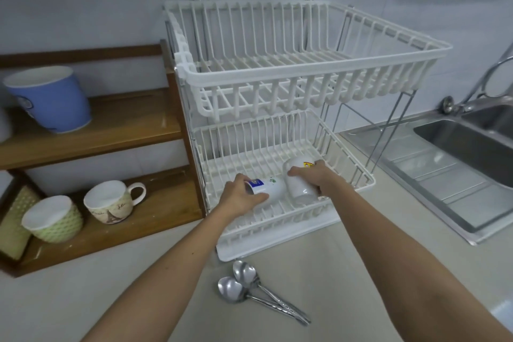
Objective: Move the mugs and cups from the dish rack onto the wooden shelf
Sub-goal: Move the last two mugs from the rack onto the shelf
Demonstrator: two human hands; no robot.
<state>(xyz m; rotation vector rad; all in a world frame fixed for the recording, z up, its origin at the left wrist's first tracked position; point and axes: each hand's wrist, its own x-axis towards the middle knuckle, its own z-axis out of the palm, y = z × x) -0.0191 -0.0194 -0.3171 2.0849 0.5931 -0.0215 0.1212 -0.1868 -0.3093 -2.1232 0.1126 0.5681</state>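
Observation:
A white two-tier dish rack (pixel 347 189) stands on the counter. In its lower tier lie two white mugs. My left hand (pixel 238 198) grips the left mug (pixel 270 186), which has a blue label and lies on its side. My right hand (pixel 316 178) grips the right mug (pixel 298 187), which has a yellow print. The upper tier holds nothing. To the left is the wooden shelf (pixel 133 130). A blue cup (pixel 52 100) stands on its upper board. A green textured cup (pixel 54 219) and a beige patterned mug (pixel 109 201) stand on its lower board.
Two metal spoons (pixel 249 289) lie on the counter in front of the rack. A steel sink (pixel 472 153) with a tap (pixel 488 80) is at the right. A woven green object (pixel 14 219) leans at the shelf's lower left.

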